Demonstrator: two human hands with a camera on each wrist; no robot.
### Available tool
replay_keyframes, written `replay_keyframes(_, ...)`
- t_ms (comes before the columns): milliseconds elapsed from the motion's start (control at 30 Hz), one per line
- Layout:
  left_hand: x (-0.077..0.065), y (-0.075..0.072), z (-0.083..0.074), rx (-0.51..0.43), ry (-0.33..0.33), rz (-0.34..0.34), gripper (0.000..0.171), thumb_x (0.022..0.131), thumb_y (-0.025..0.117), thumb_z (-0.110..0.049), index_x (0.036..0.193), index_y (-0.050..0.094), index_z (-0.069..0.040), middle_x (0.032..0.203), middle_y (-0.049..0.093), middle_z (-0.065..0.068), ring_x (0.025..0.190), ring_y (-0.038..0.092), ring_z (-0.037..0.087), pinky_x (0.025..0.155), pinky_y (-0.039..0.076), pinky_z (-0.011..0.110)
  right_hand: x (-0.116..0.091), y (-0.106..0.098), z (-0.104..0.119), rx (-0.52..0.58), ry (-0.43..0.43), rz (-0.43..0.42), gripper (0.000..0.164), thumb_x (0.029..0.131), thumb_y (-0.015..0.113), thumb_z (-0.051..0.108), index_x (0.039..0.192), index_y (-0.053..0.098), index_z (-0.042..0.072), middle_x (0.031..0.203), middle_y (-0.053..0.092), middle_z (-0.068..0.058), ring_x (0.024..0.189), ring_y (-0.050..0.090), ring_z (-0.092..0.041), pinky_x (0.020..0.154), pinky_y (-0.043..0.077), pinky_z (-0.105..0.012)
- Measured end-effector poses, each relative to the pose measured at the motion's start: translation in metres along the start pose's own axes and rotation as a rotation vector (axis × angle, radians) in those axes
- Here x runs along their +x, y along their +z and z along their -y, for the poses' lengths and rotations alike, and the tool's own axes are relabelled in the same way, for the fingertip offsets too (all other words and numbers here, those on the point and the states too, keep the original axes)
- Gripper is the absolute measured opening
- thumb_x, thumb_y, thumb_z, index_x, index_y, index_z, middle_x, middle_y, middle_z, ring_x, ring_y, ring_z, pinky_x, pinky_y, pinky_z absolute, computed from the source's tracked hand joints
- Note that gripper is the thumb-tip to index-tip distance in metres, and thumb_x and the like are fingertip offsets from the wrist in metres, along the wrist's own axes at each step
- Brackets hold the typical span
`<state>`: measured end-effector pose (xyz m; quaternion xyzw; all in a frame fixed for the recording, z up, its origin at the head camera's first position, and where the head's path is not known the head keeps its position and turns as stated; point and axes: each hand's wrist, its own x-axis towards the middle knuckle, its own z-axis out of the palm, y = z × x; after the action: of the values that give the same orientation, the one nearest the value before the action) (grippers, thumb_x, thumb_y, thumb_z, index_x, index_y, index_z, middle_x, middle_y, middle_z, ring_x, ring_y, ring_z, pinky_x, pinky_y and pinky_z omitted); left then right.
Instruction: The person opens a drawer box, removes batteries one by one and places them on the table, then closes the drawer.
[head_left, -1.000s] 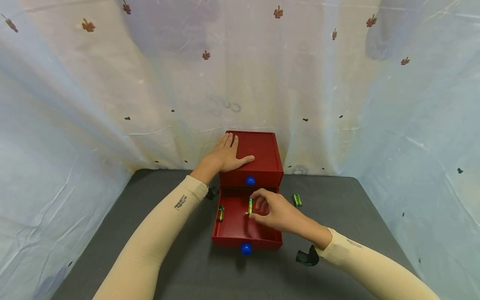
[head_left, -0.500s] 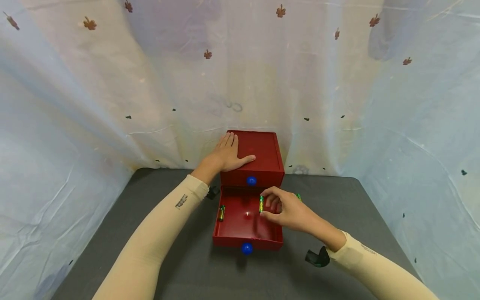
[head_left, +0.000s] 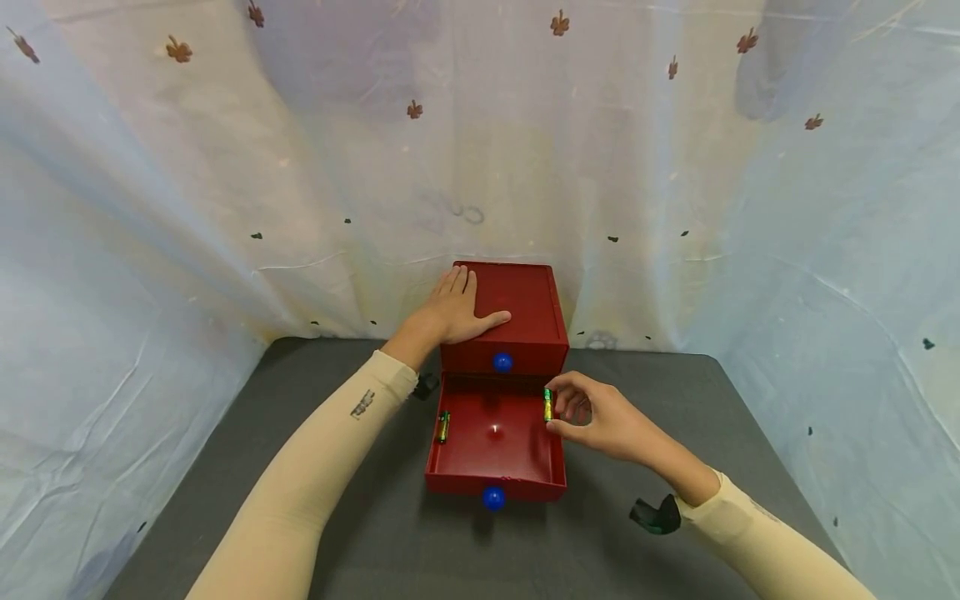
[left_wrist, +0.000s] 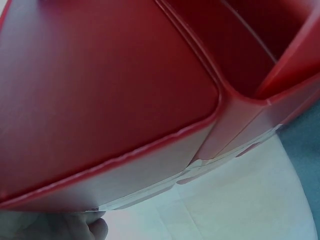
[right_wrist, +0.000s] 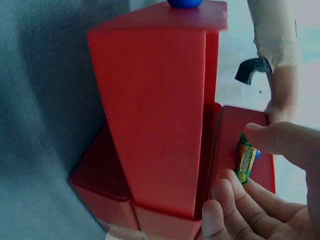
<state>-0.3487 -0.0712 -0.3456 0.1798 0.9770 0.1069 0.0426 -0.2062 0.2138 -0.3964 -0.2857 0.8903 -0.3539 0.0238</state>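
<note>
My left hand (head_left: 452,310) rests with spread fingers on top of a red two-drawer cabinet (head_left: 525,296). Its lower drawer (head_left: 480,454) is pulled out, with a blue knob (head_left: 493,498) at the front. Between thumb and fingertips my right hand (head_left: 600,415) pinches a green-and-yellow battery (head_left: 547,405) upright over the drawer's right wall. In the right wrist view this battery (right_wrist: 245,161) shows between the thumb and the fingers. More of the same green-and-yellow colour lies against the drawer's left wall, a battery (head_left: 443,427). In the left wrist view the cabinet top (left_wrist: 100,85) fills most of the picture.
The upper drawer, with its own blue knob (head_left: 502,362), is closed. Everything stands on a dark grey table (head_left: 360,533). A pale patterned curtain (head_left: 480,167) hangs behind and at both sides.
My right hand has moved right with the battery, from over the drawer's middle to its right wall. The batteries on the table at right are now hidden behind it. My left hand stays put.
</note>
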Motion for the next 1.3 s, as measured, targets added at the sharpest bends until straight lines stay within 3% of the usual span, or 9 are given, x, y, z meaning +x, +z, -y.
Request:
replay_keyframes(233, 0.001, 0.000, 0.001, -0.006, 0.008, -0.005, 0.112, 0.102, 0.035, -0.082, 0.172, 0.003, -0.001, 0.180, -0.003, 0.019, 0.167, -0.008, 0.032, 0.135, -0.003, 0.044, -0.007, -0.010, -0.011, -0.009, 0.003, -0.019, 0.045, 0.096, 0.084, 0.019, 0.135, 0.063, 0.009, 0.098, 0.065, 0.006, 0.087, 0.064, -0.017, 0.076, 0.056, -0.029)
replay_keyframes(533, 0.001, 0.001, 0.001, 0.002, 0.010, -0.003, 0.112, 0.102, 0.034, -0.082, 0.172, 0.002, -0.001, 0.180, -0.004, 0.019, 0.167, -0.009, 0.032, 0.135, -0.004, 0.044, -0.014, -0.019, -0.031, -0.014, 0.016, -0.035, 0.047, 0.095, 0.085, 0.015, 0.135, 0.063, 0.004, 0.101, 0.066, 0.001, 0.091, 0.065, -0.013, 0.088, 0.061, -0.043)
replay_keyframes(1033, 0.000, 0.001, 0.001, -0.008, 0.007, -0.003, 0.112, 0.102, 0.035, -0.082, 0.172, 0.002, -0.001, 0.180, -0.004, 0.019, 0.167, -0.008, 0.033, 0.135, -0.003, 0.045, -0.028, -0.026, -0.074, -0.029, 0.009, -0.004, 0.045, 0.095, 0.084, 0.010, 0.134, 0.064, -0.001, 0.098, 0.066, 0.001, 0.087, 0.065, -0.013, 0.081, 0.061, -0.037)
replay_keyframes(1300, 0.002, 0.001, 0.002, -0.008, 0.009, -0.006, 0.112, 0.102, 0.035, -0.081, 0.172, 0.003, 0.000, 0.180, -0.004, 0.020, 0.167, -0.007, 0.033, 0.135, -0.004, 0.044, -0.032, -0.026, -0.096, -0.020, 0.055, 0.029, 0.046, 0.097, 0.082, 0.011, 0.136, 0.062, 0.000, 0.098, 0.066, 0.001, 0.087, 0.064, -0.012, 0.080, 0.060, -0.032)
